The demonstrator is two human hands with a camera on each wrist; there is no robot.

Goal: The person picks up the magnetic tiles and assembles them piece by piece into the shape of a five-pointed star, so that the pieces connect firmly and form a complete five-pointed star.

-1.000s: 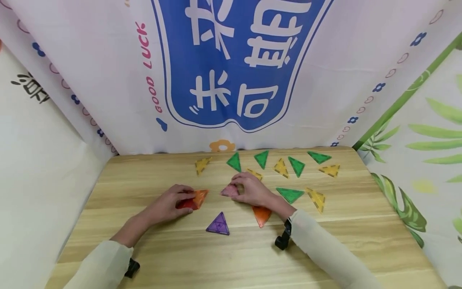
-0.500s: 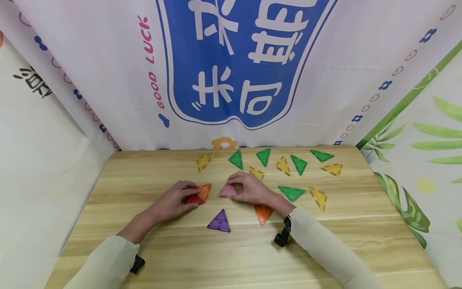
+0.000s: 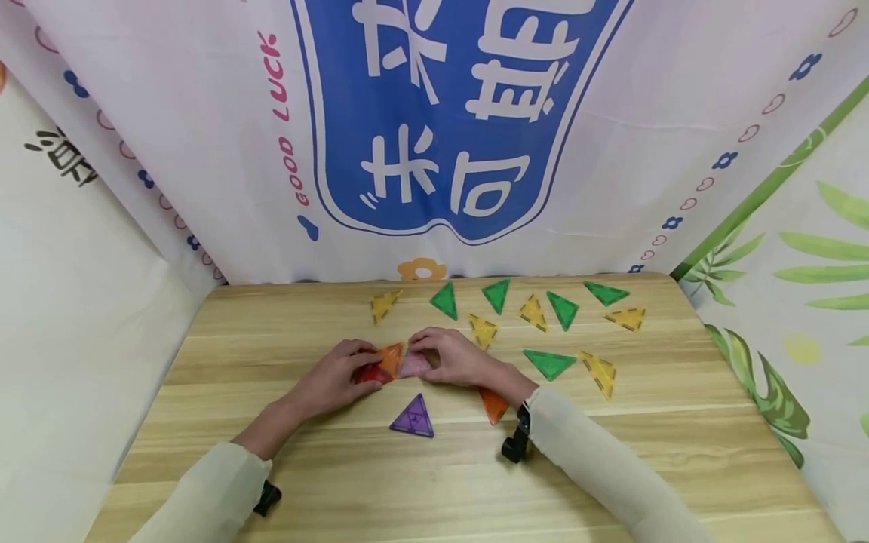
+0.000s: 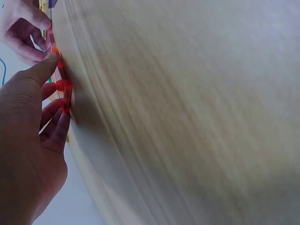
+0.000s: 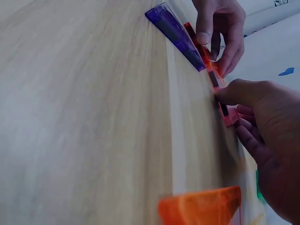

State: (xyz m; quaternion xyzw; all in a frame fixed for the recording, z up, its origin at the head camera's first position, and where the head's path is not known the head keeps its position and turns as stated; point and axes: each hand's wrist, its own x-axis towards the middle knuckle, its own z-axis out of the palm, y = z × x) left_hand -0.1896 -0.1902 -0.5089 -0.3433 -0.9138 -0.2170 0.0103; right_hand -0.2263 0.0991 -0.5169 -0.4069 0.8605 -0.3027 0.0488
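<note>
My left hand (image 3: 339, 375) grips a translucent red triangular magnetic tile (image 3: 370, 374) joined to an orange triangular tile (image 3: 391, 357), thumb on the near edge and fingers on the far side. In the right hand (image 3: 458, 360), a pink triangular tile (image 3: 413, 365) is pinched between thumb and fingers, its tip right at the orange tile's edge. Seen from the right wrist, the pink tile (image 5: 228, 115) lines up with the orange and red ones, low over the table. A purple triangular tile (image 3: 413, 417) lies just in front of both hands.
Another orange tile (image 3: 494, 406) lies partly hidden under the right wrist. Several green tiles (image 3: 550, 363) and yellow tiles (image 3: 599, 373) are spread over the back and right of the wooden table (image 3: 434, 483). A printed cloth (image 3: 258, 249) hangs behind.
My right hand has moved left with the pink tile, bringing it up to the orange tile's edge and uncovering more of a yellow tile. The left hand has shifted slightly right with its joined tiles.
</note>
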